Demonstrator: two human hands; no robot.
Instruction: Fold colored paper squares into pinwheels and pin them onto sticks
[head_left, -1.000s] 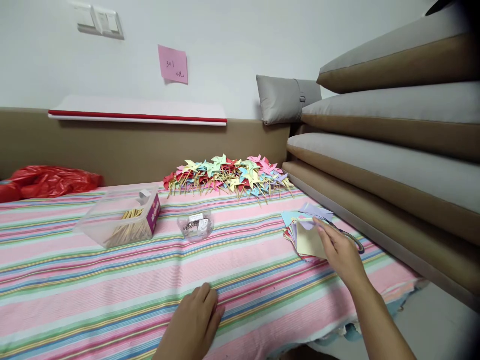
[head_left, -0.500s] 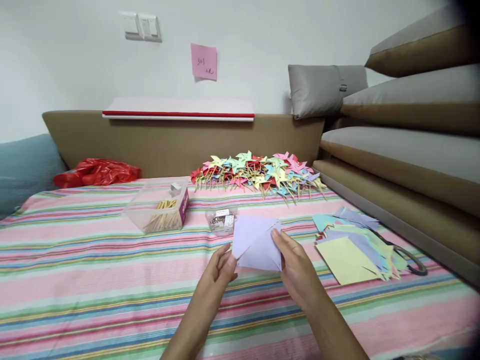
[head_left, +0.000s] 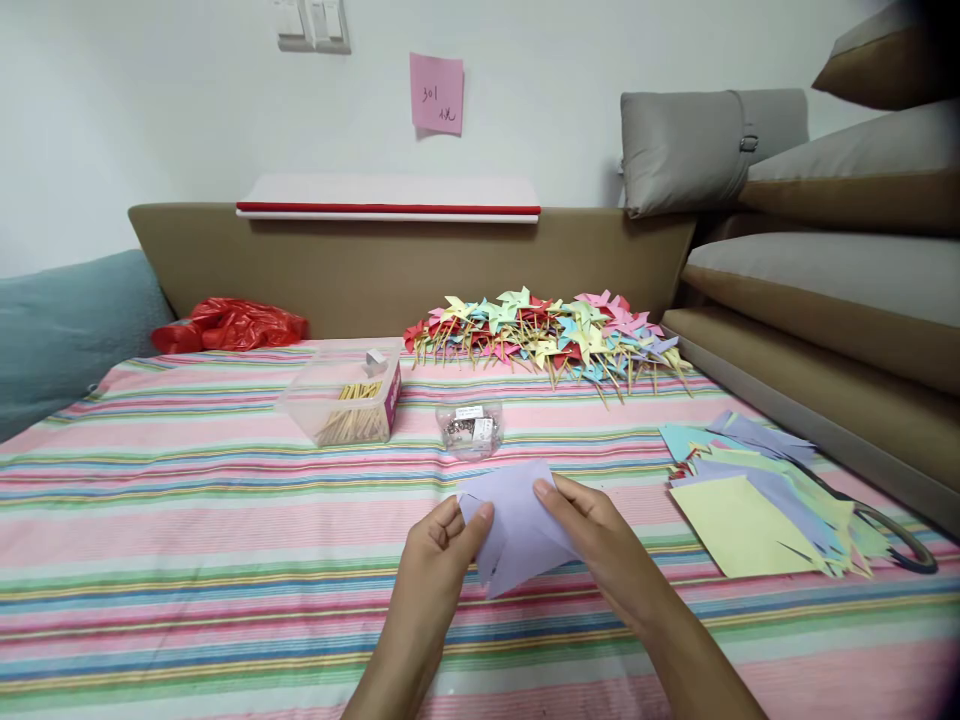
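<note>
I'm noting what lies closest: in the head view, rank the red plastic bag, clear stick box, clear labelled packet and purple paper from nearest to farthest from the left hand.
1. Purple paper: held between the left hand and right hand.
2. Clear labelled packet: just ahead.
3. Clear stick box: farther, ahead and left.
4. Red plastic bag: far back on the left.

Single head-worn camera, facing forward and down across striped cloth (head_left: 225, 540) towards wall (head_left: 540, 90); left hand (head_left: 439, 545) and right hand (head_left: 596, 530) near, low in middle; stacked cushions (head_left: 847, 275) at right side.
</note>
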